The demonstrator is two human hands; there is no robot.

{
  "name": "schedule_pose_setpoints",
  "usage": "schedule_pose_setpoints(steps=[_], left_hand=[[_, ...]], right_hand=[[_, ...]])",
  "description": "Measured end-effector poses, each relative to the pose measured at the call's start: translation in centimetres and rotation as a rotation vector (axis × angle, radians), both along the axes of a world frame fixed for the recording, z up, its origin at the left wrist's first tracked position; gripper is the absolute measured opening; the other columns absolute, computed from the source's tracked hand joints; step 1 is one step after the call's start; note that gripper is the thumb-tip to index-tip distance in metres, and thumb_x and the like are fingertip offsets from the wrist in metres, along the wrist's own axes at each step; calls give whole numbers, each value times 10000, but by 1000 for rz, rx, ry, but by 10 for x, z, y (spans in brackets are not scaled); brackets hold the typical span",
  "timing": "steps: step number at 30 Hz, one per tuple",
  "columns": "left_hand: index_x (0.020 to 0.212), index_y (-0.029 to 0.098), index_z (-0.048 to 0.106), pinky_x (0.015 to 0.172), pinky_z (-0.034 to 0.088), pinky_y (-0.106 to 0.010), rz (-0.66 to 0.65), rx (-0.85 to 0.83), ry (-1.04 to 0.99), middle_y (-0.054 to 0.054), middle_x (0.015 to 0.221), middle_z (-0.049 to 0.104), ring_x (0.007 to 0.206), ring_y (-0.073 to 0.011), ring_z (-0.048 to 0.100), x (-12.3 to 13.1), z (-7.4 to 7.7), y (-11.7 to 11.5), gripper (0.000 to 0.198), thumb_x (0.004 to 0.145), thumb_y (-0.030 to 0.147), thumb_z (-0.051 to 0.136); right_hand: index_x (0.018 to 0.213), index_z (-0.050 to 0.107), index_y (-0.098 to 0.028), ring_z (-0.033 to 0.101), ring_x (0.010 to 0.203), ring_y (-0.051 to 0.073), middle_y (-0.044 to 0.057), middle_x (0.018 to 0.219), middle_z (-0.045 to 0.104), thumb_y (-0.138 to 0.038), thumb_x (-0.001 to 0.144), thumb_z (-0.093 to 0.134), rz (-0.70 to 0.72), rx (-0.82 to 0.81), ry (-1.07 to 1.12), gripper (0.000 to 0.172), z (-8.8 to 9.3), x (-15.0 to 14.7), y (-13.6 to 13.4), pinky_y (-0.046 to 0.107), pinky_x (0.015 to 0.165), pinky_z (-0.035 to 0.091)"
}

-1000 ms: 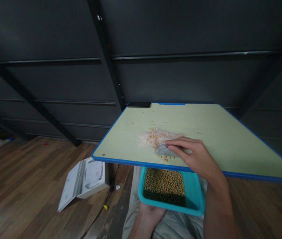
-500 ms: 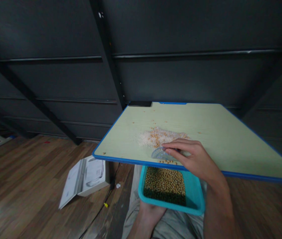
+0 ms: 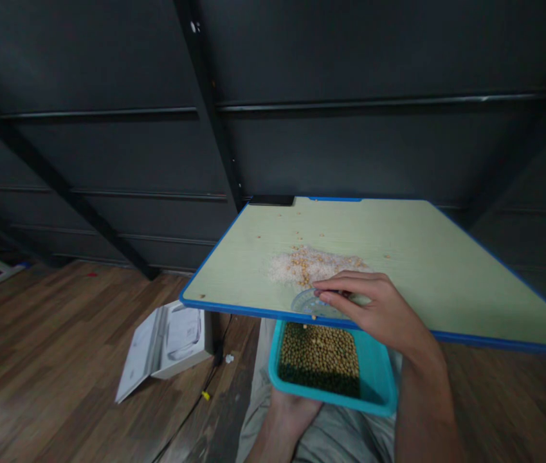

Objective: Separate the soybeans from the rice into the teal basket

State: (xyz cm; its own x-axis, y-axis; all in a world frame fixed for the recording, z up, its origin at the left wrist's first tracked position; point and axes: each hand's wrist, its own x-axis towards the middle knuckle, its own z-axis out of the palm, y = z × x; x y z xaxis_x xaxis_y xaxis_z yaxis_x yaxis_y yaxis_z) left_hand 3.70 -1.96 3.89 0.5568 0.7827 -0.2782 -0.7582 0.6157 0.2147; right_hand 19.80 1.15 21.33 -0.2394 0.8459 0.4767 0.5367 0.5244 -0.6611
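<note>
My right hand (image 3: 369,302) pinches a clear plastic protractor (image 3: 307,301) at the near edge of a pale folding table (image 3: 446,270). The protractor's curved side faces left, close to the blue rim. Just beyond it lies a heap of white rice-like grains (image 3: 282,269) mixed with soybeans (image 3: 304,260). Below the edge, my left hand (image 3: 287,411) holds a turquoise plastic tray (image 3: 379,379) from underneath; its fingers are hidden. Many soybeans (image 3: 321,354) fill the tray's left part, with dark green beans along their near side. One bean sits on the rim and another is just below it.
A dark flat object (image 3: 271,200) lies at the table's far left corner. On the wooden floor to the left are an open white box (image 3: 183,337) and a black cable (image 3: 183,421). Dark panelled walling (image 3: 350,154) stands behind the table. Stray beans dot the tabletop.
The row of soybeans at the table's near edge has gone over the rim towards the tray. The protractor has moved slightly nearer the edge. The left hand and tray have barely moved.
</note>
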Motion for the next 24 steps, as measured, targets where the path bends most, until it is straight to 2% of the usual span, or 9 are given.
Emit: schedule_pose_setpoints(steps=[7, 13, 19, 22, 24], left_hand=[[1010, 286, 709, 1088, 424, -516, 12, -37, -21, -46, 1047, 782, 1151, -298, 635, 1, 10, -1, 249, 819, 334, 555], [1014, 294, 703, 1113, 406, -442, 46, -17, 36, -18, 1033, 787, 1130, -263, 648, 0, 9, 0, 248, 815, 344, 561], [1012, 299, 701, 1092, 424, -480, 37, -7, 85, -21, 1019, 790, 1083, -285, 672, -2, 6, -2, 251, 792, 351, 594], [993, 303, 702, 1089, 423, -491, 45, 18, 102, -21, 1020, 790, 1087, -293, 669, -2, 2, -2, 249, 790, 388, 586], [979, 309, 701, 1083, 426, -500, 36, 59, 195, -22, 1034, 787, 1099, -300, 662, -3, -2, -1, 254, 768, 407, 599]], right_hand=[[1027, 739, -279, 681, 944, 136, -42, 1018, 757, -177, 888, 640, -77, 44, -33, 200, -5, 1, 8, 291, 893, 493], [1037, 733, -275, 669, 976, 152, -23, 1041, 748, -190, 906, 611, -155, 41, -5, 199, -7, 5, 10, 328, 921, 483], [1038, 735, -274, 677, 969, 175, -1, 1033, 749, -196, 898, 607, -170, 76, 22, 204, -6, 9, 9, 350, 894, 505], [1017, 738, -265, 687, 939, 180, 6, 1019, 753, -200, 889, 619, -270, 134, 28, 187, -6, 16, 7, 351, 859, 521], [1007, 742, -255, 692, 927, 187, 16, 1014, 756, -209, 880, 631, -372, 176, 38, 174, -8, 22, 7, 355, 845, 531]])
